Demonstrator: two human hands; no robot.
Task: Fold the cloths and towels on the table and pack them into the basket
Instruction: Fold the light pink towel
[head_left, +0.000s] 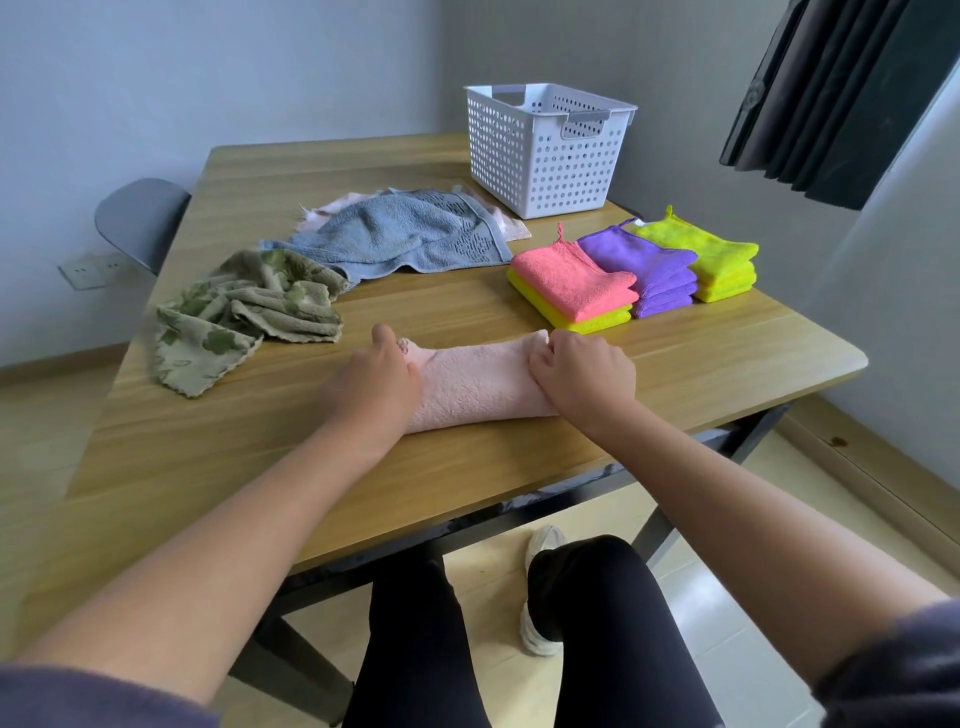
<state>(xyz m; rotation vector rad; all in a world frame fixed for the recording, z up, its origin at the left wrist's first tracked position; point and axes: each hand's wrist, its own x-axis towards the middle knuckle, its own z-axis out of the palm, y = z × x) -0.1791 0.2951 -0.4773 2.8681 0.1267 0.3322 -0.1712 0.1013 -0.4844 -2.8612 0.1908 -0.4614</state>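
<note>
A pink towel lies folded into a long strip near the front of the wooden table. My left hand grips its left end and my right hand grips its right end, fingers curled over the cloth. Behind it, a crumpled green patterned towel and a loose blue towel lie unfolded, with a pale pink cloth under the blue one. Folded small cloths sit at the right: coral on yellow, a purple stack and a yellow-green stack. The white perforated basket stands at the far right.
A grey chair stands beyond the table's left side. The wall runs close along the right edge, with a dark curtain above. My legs and a white shoe are under the front edge.
</note>
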